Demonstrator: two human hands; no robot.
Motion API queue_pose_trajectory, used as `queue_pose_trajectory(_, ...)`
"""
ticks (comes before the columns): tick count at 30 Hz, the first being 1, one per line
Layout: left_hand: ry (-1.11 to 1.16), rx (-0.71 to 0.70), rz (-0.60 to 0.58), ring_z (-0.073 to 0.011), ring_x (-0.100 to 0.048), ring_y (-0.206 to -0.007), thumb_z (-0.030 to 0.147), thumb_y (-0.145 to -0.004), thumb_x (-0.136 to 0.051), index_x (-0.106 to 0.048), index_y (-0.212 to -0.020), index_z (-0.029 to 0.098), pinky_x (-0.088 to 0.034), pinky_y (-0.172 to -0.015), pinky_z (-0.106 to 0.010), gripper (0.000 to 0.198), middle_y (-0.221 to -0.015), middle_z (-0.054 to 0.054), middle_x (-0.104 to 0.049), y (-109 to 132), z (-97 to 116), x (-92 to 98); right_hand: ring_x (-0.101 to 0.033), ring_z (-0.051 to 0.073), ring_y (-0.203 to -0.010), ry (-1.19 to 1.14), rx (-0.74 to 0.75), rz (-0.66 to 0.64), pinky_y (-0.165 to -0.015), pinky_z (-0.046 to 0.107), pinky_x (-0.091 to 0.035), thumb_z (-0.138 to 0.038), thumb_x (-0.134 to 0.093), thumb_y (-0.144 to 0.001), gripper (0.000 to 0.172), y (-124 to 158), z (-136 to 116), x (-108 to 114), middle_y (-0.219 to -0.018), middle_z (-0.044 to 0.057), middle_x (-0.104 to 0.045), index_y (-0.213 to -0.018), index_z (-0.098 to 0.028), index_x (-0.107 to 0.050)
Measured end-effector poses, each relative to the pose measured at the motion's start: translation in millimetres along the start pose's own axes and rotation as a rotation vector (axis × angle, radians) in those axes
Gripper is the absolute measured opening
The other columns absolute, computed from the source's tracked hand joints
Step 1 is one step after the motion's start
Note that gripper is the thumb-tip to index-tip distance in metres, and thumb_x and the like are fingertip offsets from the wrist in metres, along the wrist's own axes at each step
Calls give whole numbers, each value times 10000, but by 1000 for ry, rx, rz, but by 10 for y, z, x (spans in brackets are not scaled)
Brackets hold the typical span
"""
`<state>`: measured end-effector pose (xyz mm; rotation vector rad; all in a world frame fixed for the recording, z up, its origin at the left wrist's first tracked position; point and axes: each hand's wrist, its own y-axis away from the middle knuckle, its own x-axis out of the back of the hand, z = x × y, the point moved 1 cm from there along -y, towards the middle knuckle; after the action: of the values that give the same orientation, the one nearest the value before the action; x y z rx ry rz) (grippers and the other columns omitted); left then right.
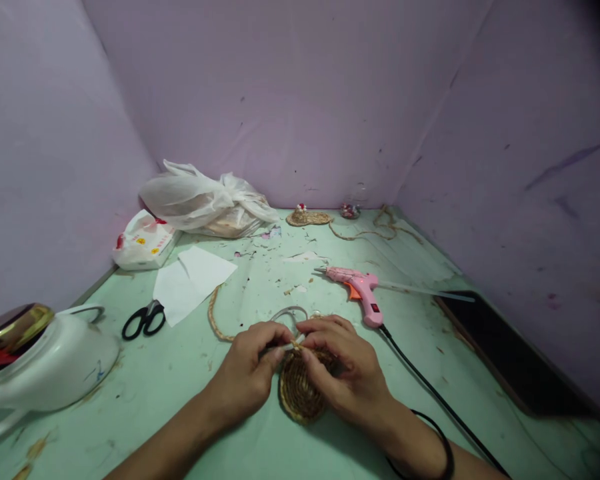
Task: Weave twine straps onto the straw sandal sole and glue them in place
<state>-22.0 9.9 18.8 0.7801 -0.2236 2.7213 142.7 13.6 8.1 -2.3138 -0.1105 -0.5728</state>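
A round coiled jute mat point(299, 393) lies on the pale green table point(190, 400) near the front. My left hand point(247, 373) and my right hand point(343, 370) both rest on its far edge, fingers pinched together on the rope end and a thin white strip at the rim. A loose length of jute rope point(214, 319) curves away from the mat to the left. My right wrist wears a black band point(443, 443).
A pink glue gun point(360, 288) with a black cord lies right of the hands. Black scissors point(144, 320) and white paper point(190, 281) lie left. A white bowl-like container point(50, 360) is far left, plastic bags point(205, 207) at the back, a dark tablet point(500, 347) at right.
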Motion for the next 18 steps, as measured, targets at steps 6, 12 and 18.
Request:
queue_pose_trajectory(6,-19,6,25,-194,-562,-797,228,-797,-457,-635,-813,170,-422,-743,-302,188,-792,-51,-649,-30,0,-33,-623,202,-900,6,18,-39,-904,449,-419,-101,-547,-718,153,-3,-12,-3,-972,88,-664,-808,-204,-615)
queue_pose_trajectory(12,92,57,98,-172,-569,-697,225,-779,-469,-655,-750,154,-454,-676,-288,201,-702,-39,-622,-32,-28,-41,-585,213,-869,43,-32,31,-794,427,-468,-117,-560,-724,118,-6,14,14,-929,89,-618,-781,-198,-623)
queue_pose_trajectory(18,62,14,112,-186,-619,-748,207,-757,-498,-699,-747,174,-336,-983,-401,204,-688,-18,-691,-43,-60,-59,-589,206,-858,53,-15,28,-843,441,-428,-117,-568,-709,122,-11,7,13,-925,70,-634,-774,-206,-618)
